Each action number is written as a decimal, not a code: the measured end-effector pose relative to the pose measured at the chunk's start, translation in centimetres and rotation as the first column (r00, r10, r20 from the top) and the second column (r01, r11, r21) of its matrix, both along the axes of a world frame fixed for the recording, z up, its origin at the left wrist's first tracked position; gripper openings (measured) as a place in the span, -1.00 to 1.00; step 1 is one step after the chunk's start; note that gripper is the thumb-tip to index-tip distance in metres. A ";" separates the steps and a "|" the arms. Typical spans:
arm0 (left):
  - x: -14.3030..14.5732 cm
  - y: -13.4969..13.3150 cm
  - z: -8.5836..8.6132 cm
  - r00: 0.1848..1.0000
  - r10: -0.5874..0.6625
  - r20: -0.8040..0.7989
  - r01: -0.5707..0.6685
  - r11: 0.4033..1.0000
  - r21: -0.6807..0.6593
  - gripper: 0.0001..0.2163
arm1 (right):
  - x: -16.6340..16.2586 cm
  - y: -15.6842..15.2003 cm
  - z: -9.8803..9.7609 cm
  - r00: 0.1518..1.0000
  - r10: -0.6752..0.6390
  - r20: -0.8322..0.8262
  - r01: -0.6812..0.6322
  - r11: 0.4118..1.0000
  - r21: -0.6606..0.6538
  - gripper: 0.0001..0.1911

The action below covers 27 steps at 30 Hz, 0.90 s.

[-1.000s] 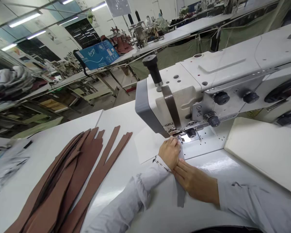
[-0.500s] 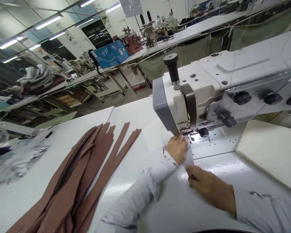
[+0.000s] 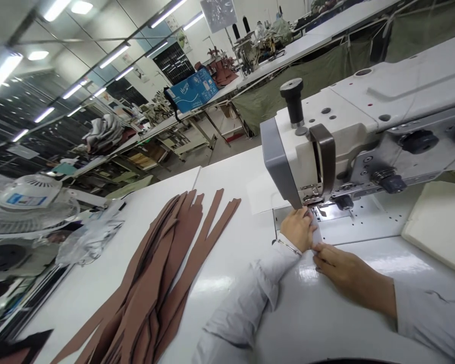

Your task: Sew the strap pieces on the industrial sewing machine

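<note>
At the near edge of the sewing machine's steel bed (image 3: 364, 220), your left hand (image 3: 298, 228) is cupped down over a pale strip (image 3: 317, 236) just beside the presser foot (image 3: 310, 198); you can't tell whether it grips. Your right hand (image 3: 349, 270) comes in from the right, fingers extended, their tips (image 3: 318, 251) resting on the same strip without closing. A white paper sheet (image 3: 267, 192) lies on the counter (image 3: 227, 169) beside the machine head. Farther left, long brown leather strips (image 3: 151, 288) overlap, with a plastic bag (image 3: 91, 242) beyond them; a cream board (image 3: 440, 227) sits right.
</note>
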<state>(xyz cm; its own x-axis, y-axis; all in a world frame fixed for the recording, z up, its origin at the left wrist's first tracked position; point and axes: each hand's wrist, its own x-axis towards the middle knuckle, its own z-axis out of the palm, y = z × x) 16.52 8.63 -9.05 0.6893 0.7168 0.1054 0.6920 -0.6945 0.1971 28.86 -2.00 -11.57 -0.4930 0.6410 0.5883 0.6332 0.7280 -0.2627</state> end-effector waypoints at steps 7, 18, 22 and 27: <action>-0.3 -0.2 -1.2 0.997 0.002 0.079 -0.005 0.999 0.046 -0.78 | 0.0 0.1 -0.3 0.999 -0.028 0.046 0.027 1.000 0.010 -0.78; 0.3 -1.4 -0.2 0.989 0.148 0.007 -0.147 0.983 0.114 -0.54 | 0.2 -0.3 0.6 0.996 -0.087 0.001 0.087 0.996 0.022 -0.79; 0.9 -1.7 -0.2 0.985 0.172 -0.029 -0.169 0.981 0.095 -0.56 | 0.2 -0.3 0.9 0.996 -0.078 -0.035 0.079 0.996 0.035 -0.83; 0.5 -1.2 0.0 0.990 0.139 -0.033 -0.137 0.990 0.042 -0.65 | 0.7 -0.6 0.7 0.995 -0.051 -0.085 0.056 0.996 0.063 -0.88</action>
